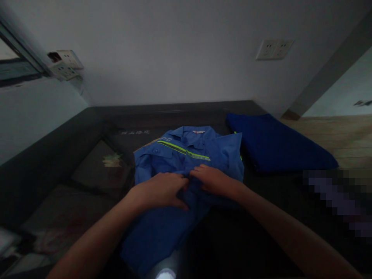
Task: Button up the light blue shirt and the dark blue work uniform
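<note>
A blue work jacket (pixel 162 228) lies front up, its collar pointing away from me and a yellow-green reflective strip across the chest. My left hand (pixel 159 190) rests over the middle of the front, fingers curled at the fabric by the front opening and thumb held apart below them. Close by on the right, my right hand (pixel 213 180) pinches the fabric at the same opening. Both hands' fingertips are partly hidden, and the cloth bunches between them. The jacket's lower part spreads toward me at the left.
Beneath the jacket is a dark tabletop (pixel 95 162) with a flower pattern and writing. A folded darker blue cloth (pixel 279 143) lies at the right. Behind stands a pale wall (pixel 174 58) with sockets (pixel 274 49). A bright light spot (pixel 165 274) shows at the bottom edge.
</note>
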A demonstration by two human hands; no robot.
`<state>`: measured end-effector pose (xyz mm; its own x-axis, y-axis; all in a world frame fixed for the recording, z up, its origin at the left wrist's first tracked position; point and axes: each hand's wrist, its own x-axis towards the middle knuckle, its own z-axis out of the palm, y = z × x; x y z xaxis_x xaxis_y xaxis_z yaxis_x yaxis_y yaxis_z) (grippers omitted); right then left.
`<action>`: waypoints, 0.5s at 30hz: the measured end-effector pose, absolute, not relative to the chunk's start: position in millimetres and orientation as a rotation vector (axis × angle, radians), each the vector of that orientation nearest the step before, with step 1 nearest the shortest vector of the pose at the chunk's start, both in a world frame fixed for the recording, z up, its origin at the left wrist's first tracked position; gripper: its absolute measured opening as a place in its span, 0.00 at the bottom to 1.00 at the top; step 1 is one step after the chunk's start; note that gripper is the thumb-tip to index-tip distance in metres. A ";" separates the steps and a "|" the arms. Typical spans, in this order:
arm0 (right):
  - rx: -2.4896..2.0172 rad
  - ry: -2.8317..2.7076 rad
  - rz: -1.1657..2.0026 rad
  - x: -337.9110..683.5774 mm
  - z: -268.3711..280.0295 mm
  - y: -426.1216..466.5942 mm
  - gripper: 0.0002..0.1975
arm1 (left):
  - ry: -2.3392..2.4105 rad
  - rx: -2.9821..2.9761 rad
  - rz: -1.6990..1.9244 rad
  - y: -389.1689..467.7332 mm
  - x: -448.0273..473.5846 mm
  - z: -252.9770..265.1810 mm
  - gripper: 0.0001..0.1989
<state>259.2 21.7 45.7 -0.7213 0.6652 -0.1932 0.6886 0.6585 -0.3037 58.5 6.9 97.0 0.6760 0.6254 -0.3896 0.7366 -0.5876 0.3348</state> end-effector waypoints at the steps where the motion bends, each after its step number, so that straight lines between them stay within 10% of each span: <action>1: 1.150 2.799 -0.607 262.7 44.7 24.8 0.21 | 1.075 2.427 -0.369 3.1 61.3 95.0 0.20; 15: 0.982 2.874 -1.165 352.9 154.4 30.9 0.10 | 2.256 2.142 -0.371 61.0 -77.2 127.5 0.20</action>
<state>352.9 30.9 154.4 -0.8122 0.5715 -0.1170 0.4916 0.5626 -0.6646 -77.2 61.0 127.5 -0.0651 0.9837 -0.1677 0.9856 0.0372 -0.1648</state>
